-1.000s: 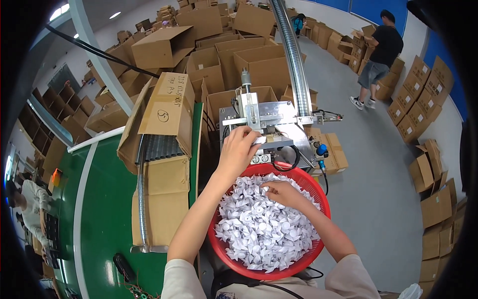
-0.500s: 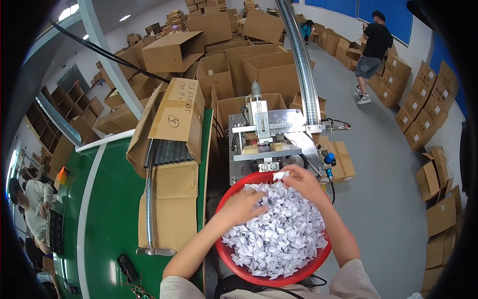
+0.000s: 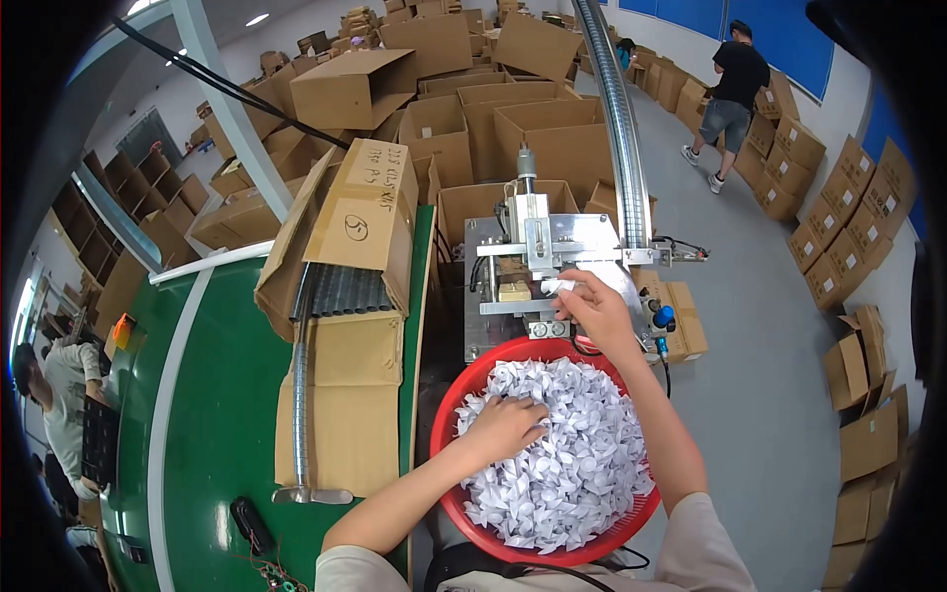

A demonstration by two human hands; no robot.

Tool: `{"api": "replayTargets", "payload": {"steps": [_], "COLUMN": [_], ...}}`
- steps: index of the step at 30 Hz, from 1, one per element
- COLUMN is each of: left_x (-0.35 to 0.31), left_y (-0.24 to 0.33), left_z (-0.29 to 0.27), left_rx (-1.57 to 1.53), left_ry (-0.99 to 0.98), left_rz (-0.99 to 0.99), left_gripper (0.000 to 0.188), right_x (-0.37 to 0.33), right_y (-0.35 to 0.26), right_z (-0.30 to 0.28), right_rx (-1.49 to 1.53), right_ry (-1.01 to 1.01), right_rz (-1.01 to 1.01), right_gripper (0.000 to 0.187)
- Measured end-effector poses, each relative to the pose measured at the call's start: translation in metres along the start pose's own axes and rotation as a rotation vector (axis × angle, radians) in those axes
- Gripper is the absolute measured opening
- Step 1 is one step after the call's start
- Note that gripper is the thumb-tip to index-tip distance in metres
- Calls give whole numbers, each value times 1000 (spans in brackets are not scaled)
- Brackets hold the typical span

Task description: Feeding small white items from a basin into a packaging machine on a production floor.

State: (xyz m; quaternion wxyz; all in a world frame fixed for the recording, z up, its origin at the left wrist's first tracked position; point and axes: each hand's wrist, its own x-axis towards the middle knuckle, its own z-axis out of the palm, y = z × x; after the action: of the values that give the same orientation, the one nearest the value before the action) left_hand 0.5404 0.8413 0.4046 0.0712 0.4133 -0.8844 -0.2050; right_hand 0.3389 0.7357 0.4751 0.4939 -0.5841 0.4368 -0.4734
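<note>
Nearest the body, a red basket (image 3: 451,498) holds a heap of white pinwheel-shaped pieces (image 3: 572,483), with the left hand (image 3: 508,427) resting, fingers loosely curled, on its upper left part; whether it grips one I cannot tell. Beyond the basket, the right hand (image 3: 597,308), nearer the metal machine (image 3: 538,237), pinches a white piece (image 3: 557,287) that points left from its fingertips, its long axis roughly crosswise, just right of a brass-coloured block (image 3: 514,292); cardboard boxes (image 3: 538,138) stand behind.
</note>
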Motion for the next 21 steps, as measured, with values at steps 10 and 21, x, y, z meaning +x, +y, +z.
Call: {"api": "replayTargets", "payload": {"steps": [10, 21], "left_x": [0, -1], "left_y": [-10, -13], "left_z": [7, 12], "left_rx": [-155, -163], "left_ry": [132, 80], "left_rz": [-15, -80], "left_gripper": [30, 34], "right_x": [2, -5], "right_y": [-2, 1], "right_z": [10, 8], "right_rx": [-164, -150], "right_ry": [-53, -33], "right_rz": [-40, 7], "right_gripper": [33, 35]}}
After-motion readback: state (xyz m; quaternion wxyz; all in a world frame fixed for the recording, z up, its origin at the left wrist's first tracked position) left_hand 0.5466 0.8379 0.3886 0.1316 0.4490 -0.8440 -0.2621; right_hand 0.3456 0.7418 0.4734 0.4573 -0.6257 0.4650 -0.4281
